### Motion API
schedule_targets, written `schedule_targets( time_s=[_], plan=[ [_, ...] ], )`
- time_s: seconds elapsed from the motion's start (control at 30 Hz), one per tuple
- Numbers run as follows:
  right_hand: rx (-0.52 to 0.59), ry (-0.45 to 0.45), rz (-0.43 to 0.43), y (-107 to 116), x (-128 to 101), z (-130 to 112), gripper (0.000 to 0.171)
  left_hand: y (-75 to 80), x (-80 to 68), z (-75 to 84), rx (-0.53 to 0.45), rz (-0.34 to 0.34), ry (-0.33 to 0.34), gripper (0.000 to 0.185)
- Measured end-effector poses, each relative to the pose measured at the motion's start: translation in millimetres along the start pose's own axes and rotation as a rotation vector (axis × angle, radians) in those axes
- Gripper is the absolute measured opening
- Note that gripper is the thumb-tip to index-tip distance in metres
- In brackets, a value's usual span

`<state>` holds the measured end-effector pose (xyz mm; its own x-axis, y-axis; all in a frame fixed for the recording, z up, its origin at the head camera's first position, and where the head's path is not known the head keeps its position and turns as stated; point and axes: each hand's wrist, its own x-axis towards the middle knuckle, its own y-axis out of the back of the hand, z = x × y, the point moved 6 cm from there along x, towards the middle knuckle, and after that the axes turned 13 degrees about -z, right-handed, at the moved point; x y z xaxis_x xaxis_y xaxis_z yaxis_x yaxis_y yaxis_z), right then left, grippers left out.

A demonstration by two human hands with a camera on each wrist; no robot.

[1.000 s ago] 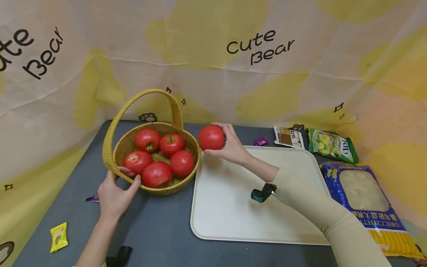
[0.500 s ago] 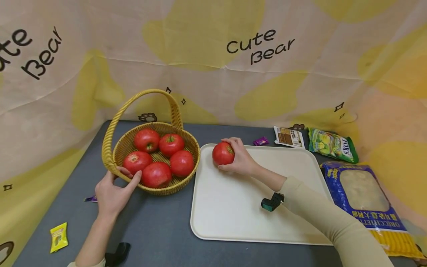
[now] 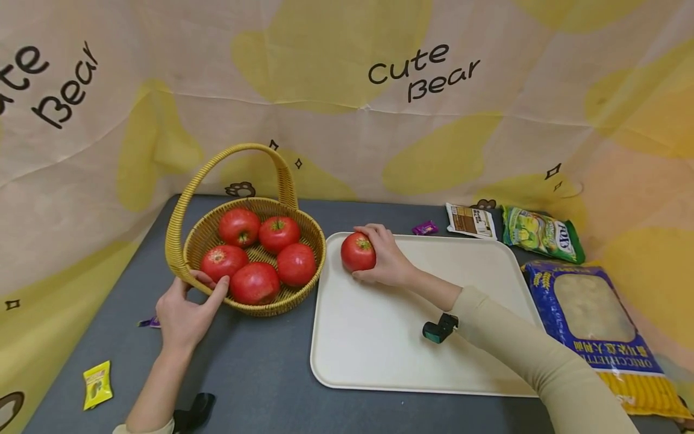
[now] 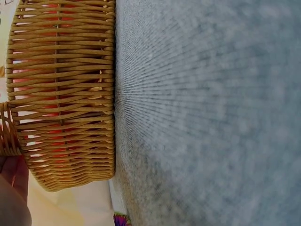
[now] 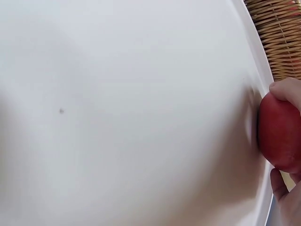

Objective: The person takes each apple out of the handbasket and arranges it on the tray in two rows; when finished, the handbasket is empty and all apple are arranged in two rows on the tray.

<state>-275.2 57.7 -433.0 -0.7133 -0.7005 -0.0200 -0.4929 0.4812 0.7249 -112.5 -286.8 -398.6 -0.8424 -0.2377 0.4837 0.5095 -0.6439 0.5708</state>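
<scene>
My right hand [image 3: 382,259] grips a red tomato [image 3: 358,251] that sits on the far left corner of a cream tray [image 3: 379,337]. The right wrist view shows the same tomato [image 5: 278,133] on the tray [image 5: 122,113] with fingers [image 5: 287,89] curled over it. A yellow wicker basket [image 3: 197,238] with a hoop handle holds several red tomatoes [image 3: 255,250] left of the tray. My left hand [image 3: 184,310] grips the basket's near rim, thumb inside. The left wrist view shows the basket's woven wall [image 4: 66,94] on the grey table [image 4: 207,113].
Snack packets lie along the back right: a purple wrapper [image 3: 425,228], a brown-white packet [image 3: 469,220], a green bag [image 3: 542,234]. A big blue and yellow bag [image 3: 596,325] lies right of the tray. A yellow sachet [image 3: 96,384] lies near left. A printed cloth backdrop surrounds the table.
My right hand has carried the tomato from the air beside the basket down onto the tray's far left corner. The left hand has stayed on the basket rim.
</scene>
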Motion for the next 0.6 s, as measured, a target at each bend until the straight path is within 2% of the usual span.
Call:
schedule_targets(
  time_s=[0.23, 0.6],
  plan=[
    [0.015, 0.000, -0.019, 0.2, -1.3, -0.4, 0.093, 0.0, 0.6, 0.1, 0.009, 0.000, -0.007, 0.029],
    [0.036, -0.011, 0.003, 7.8, -4.1, -0.7, 0.080, 0.3, 2.5, 0.5, 0.024, -0.013, -0.007, 0.029]
  ],
)
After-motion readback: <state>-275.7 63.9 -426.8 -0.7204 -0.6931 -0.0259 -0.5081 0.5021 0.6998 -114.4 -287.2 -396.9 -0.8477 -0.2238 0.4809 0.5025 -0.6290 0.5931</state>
